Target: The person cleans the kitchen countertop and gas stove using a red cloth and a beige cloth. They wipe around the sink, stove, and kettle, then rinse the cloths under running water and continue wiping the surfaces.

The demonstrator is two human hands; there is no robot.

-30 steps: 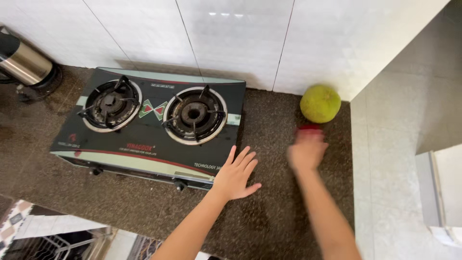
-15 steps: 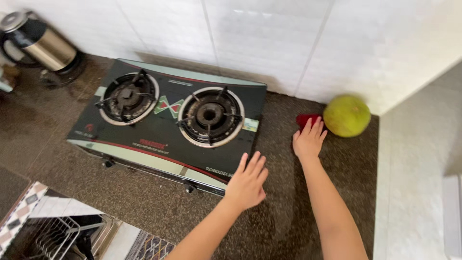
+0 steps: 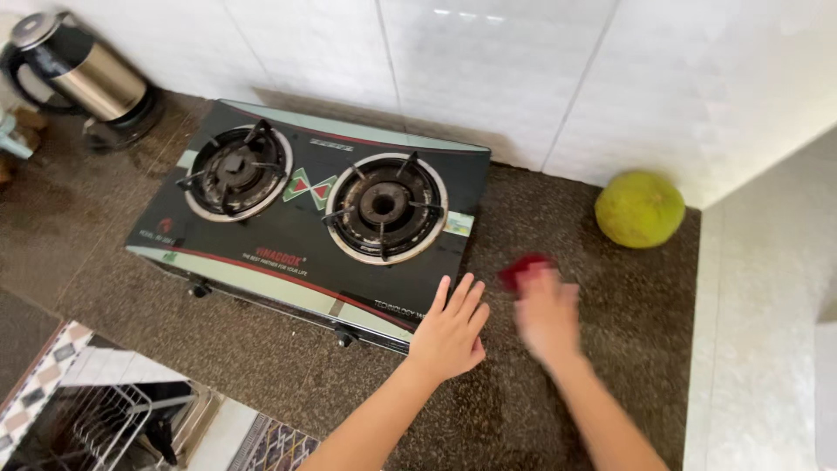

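Down on the dark speckled countertop (image 3: 610,384) we see both of the person's bare hands at work beside a two-burner gas stove (image 3: 314,218). Our left hand (image 3: 451,333) lies flat with the fingers spread apart, palm down, its fingertips touching the front right corner of the stove's black glass top; it holds nothing. Our right hand (image 3: 547,316) sits just to the right of it on the stone, blurred in the picture, pressed down over a small red cloth (image 3: 521,267) whose edge peeks out from under the fingertips at the far side. We cannot tell from the blur whether those fingers are curled around the cloth or merely laid flat on it. The cloth rests on the countertop between the stove's right edge and a large round green fruit (image 3: 639,208), which stands well apart from the hand, close to the white tiled wall (image 3: 488,70) in the corner. On the stove, the right burner (image 3: 384,206) lies nearest the left hand and the left burner (image 3: 234,169) farther off. Away at the far left a steel electric kettle (image 3: 74,74) stands on its base against the wall. At the lower left, below the counter's edge, we glimpse a wire dish rack (image 3: 96,427).
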